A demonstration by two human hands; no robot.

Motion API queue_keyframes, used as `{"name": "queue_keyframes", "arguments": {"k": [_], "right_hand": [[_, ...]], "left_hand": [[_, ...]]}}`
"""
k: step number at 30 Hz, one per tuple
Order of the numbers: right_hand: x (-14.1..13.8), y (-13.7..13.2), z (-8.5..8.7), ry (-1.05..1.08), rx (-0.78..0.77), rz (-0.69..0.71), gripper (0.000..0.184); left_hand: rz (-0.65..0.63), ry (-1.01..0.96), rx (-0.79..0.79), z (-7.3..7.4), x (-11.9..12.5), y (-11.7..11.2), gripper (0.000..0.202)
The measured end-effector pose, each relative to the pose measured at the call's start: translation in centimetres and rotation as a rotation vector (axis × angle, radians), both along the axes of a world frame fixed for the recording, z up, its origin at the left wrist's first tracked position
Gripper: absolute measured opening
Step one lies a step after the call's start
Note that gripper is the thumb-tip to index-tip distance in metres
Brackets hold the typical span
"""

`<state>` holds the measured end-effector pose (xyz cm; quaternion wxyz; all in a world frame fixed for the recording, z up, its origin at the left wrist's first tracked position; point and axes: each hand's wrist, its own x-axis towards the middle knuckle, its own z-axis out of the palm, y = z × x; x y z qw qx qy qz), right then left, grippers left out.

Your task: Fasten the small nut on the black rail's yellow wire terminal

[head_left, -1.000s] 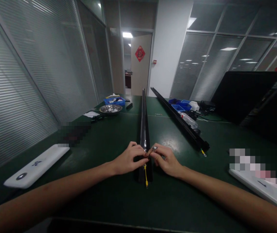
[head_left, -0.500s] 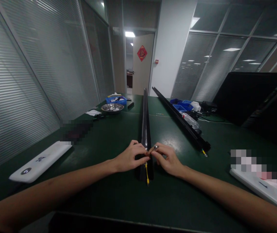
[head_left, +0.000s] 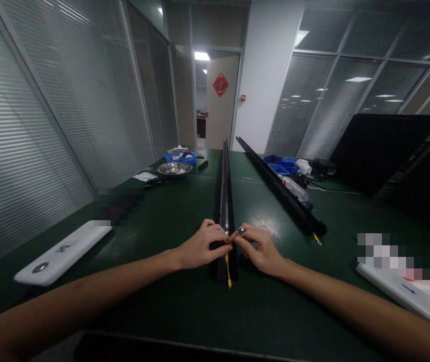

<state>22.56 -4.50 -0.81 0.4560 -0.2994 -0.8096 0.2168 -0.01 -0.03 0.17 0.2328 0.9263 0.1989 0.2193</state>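
A long black rail (head_left: 225,196) runs away from me down the middle of the table. At its near end, my left hand (head_left: 200,246) reaches over from the left with thumb and fingers pinched. From the other side, my right hand (head_left: 262,249) pinches towards it, fingertips almost meeting the left ones. Between them shows a small brownish strip (head_left: 231,237), partly covered by the fingers. Shiny metal, perhaps a ring, shows at a right finger. Below the hands, a yellow wire (head_left: 228,269) with a metal terminal hangs over the rail's near end.
A second black rail (head_left: 286,196) lies slanted at right, a yellow-tipped wire (head_left: 317,239) at its end. Blue bins (head_left: 288,163) and a clear plastic bottle (head_left: 296,188) sit beyond it. A metal bowl (head_left: 175,169) and blue basket (head_left: 181,157) stand far left; white devices (head_left: 64,254) flank me.
The hands stay at the same spot on the rail, with only slight finger movement. The view has shifted very slightly.
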Motion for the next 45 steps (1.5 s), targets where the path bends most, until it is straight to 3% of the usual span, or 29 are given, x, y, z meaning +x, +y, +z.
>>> {"name": "queue_keyframes", "arguments": {"k": [10,19,26,35,41,45], "right_hand": [[-0.06,-0.12,0.25,0.000,0.014,0.007,0.023],[0.09,0.61,-0.36,0.111,-0.243,0.109,0.033],[-0.09,-0.05,0.20,0.016,-0.029,0.006,0.025],[0.12,0.48,-0.23,0.091,-0.194,0.095,0.029],[-0.02,0.04,0.05,0.011,-0.057,0.002,0.024],[0.03,0.15,-0.10,0.024,-0.088,0.016,0.028]], "left_hand": [[0.000,0.000,0.001,0.00,-0.11,0.04,0.017],[0.008,0.000,0.004,-0.12,-0.13,0.10,0.021],[-0.007,0.005,0.005,0.02,-0.12,0.06,0.019],[0.005,0.020,0.010,0.01,-0.10,0.05,0.021],[-0.012,0.003,0.006,-0.03,-0.09,0.08,0.018],[-0.005,0.000,0.012,-0.11,-0.09,0.11,0.021]]}}
